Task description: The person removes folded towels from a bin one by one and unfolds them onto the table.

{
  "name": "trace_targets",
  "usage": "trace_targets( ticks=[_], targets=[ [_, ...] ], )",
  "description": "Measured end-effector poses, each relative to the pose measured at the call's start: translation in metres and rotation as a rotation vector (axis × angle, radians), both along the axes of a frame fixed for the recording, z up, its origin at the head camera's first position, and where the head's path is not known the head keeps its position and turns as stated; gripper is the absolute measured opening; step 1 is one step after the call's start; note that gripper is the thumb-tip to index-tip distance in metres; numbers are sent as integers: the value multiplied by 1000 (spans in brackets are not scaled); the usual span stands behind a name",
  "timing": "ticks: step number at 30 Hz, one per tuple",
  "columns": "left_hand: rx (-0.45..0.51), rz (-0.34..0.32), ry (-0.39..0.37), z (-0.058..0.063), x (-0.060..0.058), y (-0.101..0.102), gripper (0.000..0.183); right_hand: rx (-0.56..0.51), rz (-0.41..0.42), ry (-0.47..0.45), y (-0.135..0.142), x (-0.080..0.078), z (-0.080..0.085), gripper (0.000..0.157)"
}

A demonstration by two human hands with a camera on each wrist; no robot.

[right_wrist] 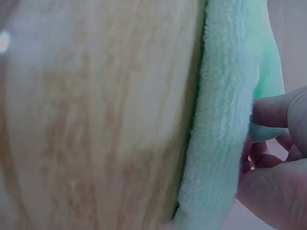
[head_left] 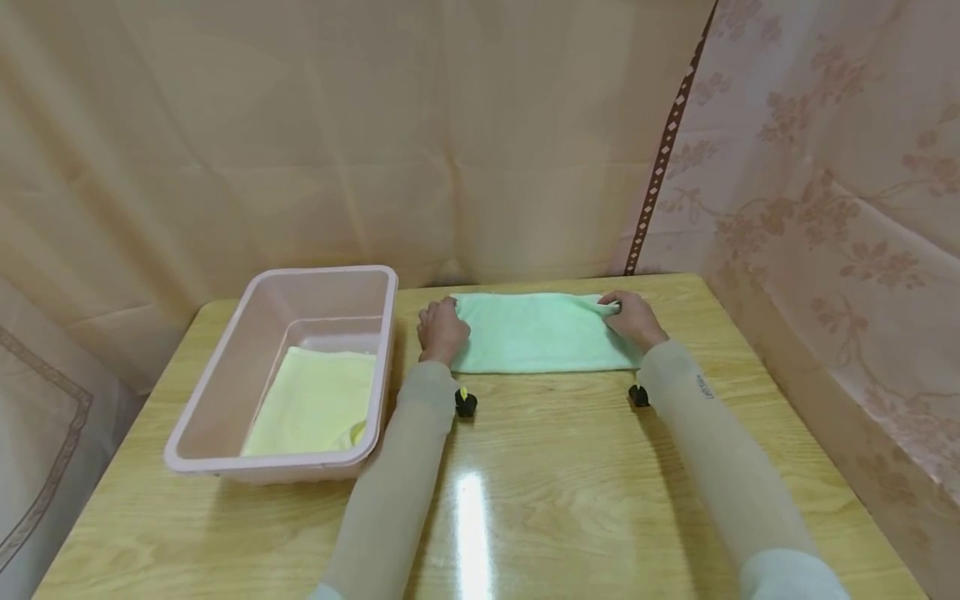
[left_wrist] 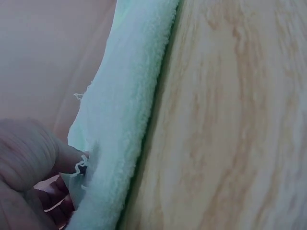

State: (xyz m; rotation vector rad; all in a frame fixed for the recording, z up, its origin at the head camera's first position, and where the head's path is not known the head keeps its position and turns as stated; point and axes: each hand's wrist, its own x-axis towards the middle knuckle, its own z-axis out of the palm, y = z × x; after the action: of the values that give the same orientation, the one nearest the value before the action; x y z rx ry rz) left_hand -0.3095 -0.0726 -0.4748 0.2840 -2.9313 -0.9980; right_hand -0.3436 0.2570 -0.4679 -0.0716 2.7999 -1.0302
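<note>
Left hand and right hand pinching opposite ends of green towel, flat between them on table. Best keeping edges aligned, tension even, fold square.

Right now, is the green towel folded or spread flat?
Folded: the green towel lies as a narrow band, and doubled layers show at its edge in both wrist views.
</note>
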Motion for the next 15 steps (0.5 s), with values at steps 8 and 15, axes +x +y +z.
trace_targets(
  ticks=[8, 15],
  targets=[
    [-15, 18, -4, 7, -1, 3, 34, -146, -51, -63, 13, -2, 6, 41],
    [7, 74, 115, 13, 3, 7, 28, -258, -40, -90, 27, 7, 17, 43]
  ],
)
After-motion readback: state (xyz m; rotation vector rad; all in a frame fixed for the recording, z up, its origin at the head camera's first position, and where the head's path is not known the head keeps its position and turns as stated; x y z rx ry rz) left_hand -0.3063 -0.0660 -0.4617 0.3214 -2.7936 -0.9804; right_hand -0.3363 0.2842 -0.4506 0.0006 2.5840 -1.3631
